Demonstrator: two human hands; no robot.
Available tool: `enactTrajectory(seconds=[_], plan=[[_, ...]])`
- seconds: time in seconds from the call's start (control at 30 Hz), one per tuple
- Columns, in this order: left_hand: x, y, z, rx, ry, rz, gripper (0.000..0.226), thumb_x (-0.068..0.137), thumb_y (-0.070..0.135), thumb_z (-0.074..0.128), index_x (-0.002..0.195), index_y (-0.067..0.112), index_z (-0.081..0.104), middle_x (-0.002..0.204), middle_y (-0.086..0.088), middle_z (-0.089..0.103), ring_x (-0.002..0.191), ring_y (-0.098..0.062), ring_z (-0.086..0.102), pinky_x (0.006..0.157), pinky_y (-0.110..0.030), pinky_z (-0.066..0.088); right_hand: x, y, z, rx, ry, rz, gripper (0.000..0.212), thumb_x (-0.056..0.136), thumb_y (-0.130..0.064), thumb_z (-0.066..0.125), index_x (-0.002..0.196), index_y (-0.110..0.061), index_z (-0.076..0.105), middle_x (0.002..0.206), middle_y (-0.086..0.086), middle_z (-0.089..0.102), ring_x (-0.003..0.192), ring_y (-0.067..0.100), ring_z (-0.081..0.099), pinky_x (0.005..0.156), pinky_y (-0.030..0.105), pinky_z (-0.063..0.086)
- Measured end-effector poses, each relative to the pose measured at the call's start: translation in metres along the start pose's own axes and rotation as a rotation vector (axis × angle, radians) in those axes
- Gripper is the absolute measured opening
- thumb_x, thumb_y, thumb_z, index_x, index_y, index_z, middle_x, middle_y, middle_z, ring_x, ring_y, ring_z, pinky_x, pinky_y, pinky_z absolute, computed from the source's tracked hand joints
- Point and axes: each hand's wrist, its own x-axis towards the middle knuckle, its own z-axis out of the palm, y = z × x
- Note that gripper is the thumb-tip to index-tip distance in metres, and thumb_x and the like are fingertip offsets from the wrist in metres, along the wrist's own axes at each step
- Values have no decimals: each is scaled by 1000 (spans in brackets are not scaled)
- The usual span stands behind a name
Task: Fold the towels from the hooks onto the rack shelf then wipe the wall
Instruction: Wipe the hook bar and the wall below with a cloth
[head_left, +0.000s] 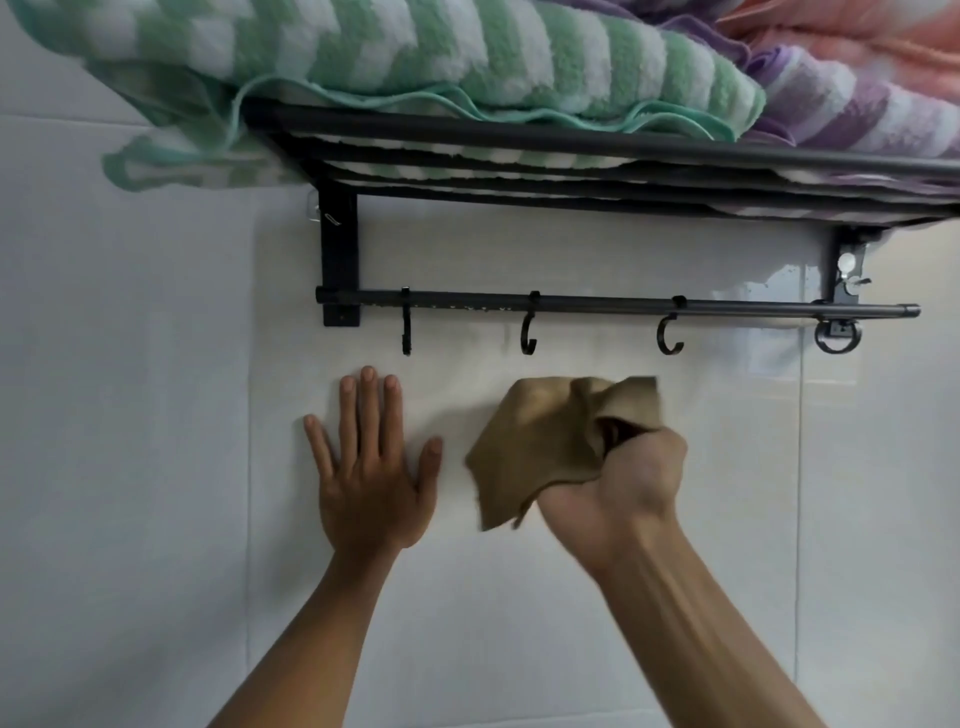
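The left hand lies flat with fingers spread on the white tiled wall, beside the right hand gripping a tan cloth, folded towels on the rack shelf above both.

The left hand is flat, with its fingers straight and spread wide. The right hand is a tight fist. Both arms reach up and forward.

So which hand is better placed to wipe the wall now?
The right hand: it already grips the brown cloth against the white wall below the hooks. The left hand lies flat on the tile, fingers spread, holding nothing.
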Motion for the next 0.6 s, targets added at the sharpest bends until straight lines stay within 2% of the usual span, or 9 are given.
enactTrajectory(seconds=[0.07,0.13,0.2,0.23,0.3,0.37,0.47,0.53,0.6], plan=[[0,-2,2,13,-52,6,84,97,64,29,160,11,11,169,-12,5,156,-30,2,121,-62,5,-13,17,6,-70,48,27,37,91,-6,36,59,-14,52,59,5,51,56,20,53,60,28,48],[0,-4,3,32,-90,33,97,88,71,28,160,8,8,169,-14,1,155,-33,0,121,-63,4,-15,33,18,-156,114,46,32,95,-9,43,70,-11,63,67,8,61,64,20,60,64,31,51],[0,-5,2,43,-103,43,102,86,70,34,160,7,4,168,-16,0,155,-34,0,120,-65,6,-8,43,35,-217,140,71,28,97,-10,48,75,-11,64,69,8,65,64,19,65,64,30,55],[0,-4,0,33,-95,40,97,89,68,29,160,7,3,168,-15,1,155,-33,1,120,-65,7,-2,46,45,-221,148,68,26,99,-12,49,79,-11,65,71,8,67,66,19,66,67,32,58],[1,0,-4,-5,-82,16,84,96,61,16,160,9,3,169,-14,2,156,-31,1,120,-65,8,12,50,62,-216,164,14,19,102,-15,49,95,-10,66,84,9,69,79,22,65,84,40,56],[1,3,-6,-45,-70,5,77,98,55,9,161,11,3,169,-12,2,156,-30,1,120,-65,7,28,55,76,-244,190,-56,13,104,-17,50,100,-14,62,94,7,66,87,21,63,94,40,53],[1,-2,-1,47,-142,35,90,90,56,41,161,10,7,168,-14,1,156,-31,-4,121,-64,1,40,70,90,-318,173,-58,8,104,-18,51,100,-20,57,99,1,65,100,19,65,100,36,52],[1,-7,2,121,-204,70,102,78,60,48,160,8,14,168,-16,0,155,-33,-8,120,-66,2,42,83,94,-409,155,-53,10,103,-16,53,105,-16,62,100,2,68,97,18,67,92,30,53],[0,-8,2,114,-178,83,103,75,58,51,158,6,21,168,-17,4,155,-34,-4,120,-66,3,43,86,92,-487,171,-57,9,101,-14,57,102,-12,66,95,4,69,85,16,66,79,26,54]])
